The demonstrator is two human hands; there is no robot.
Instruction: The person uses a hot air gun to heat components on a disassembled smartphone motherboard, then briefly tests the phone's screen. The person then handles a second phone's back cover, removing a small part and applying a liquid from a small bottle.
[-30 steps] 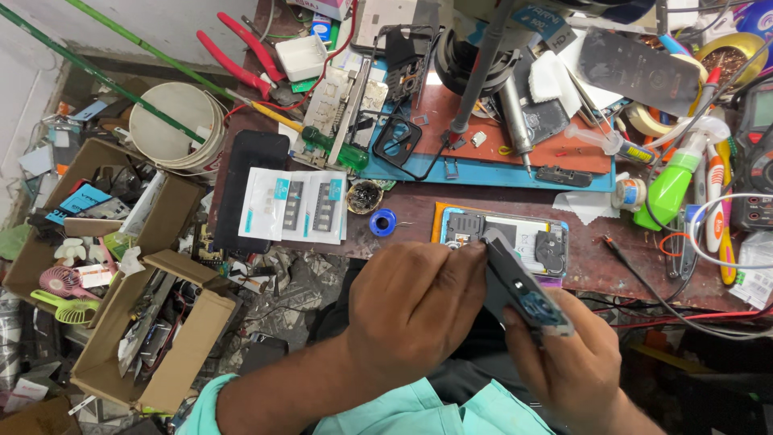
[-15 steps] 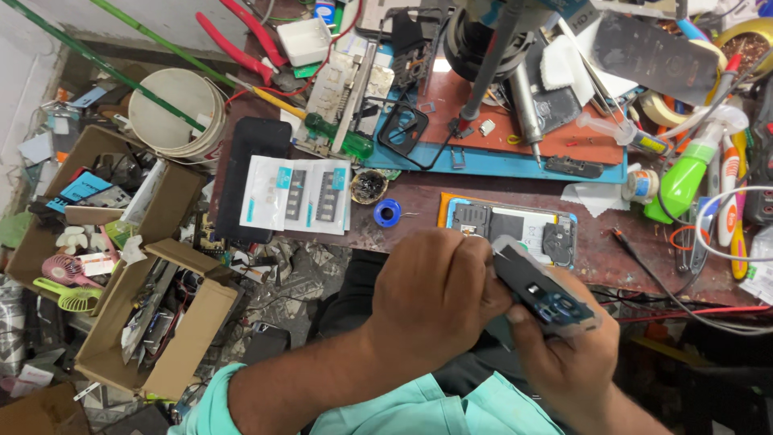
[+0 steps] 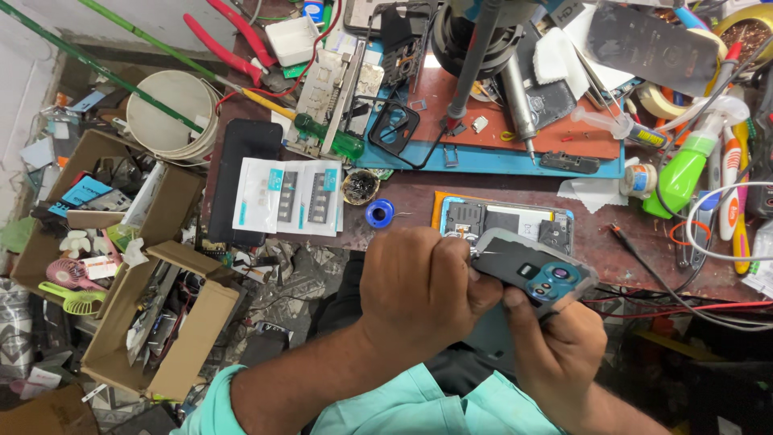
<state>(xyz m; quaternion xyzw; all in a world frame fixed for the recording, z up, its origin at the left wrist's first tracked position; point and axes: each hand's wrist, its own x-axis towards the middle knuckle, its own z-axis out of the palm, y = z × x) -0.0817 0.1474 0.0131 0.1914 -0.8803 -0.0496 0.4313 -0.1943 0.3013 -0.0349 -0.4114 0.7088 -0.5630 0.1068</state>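
both hands together on a grey phone cover [image 3: 527,274]: left hand [image 3: 427,286] clamped over its near end, right hand [image 3: 555,342] pinching it from below. opened phone [image 3: 503,219] just beyond them, blue ring [image 3: 379,213] off to the left.

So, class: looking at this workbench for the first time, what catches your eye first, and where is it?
At lower centre, the left hand and right hand grip a dark phone back cover with a blue camera block. Just beyond it an opened phone lies on the bench. Far right stands a bright green bottle; red pliers lie top left.
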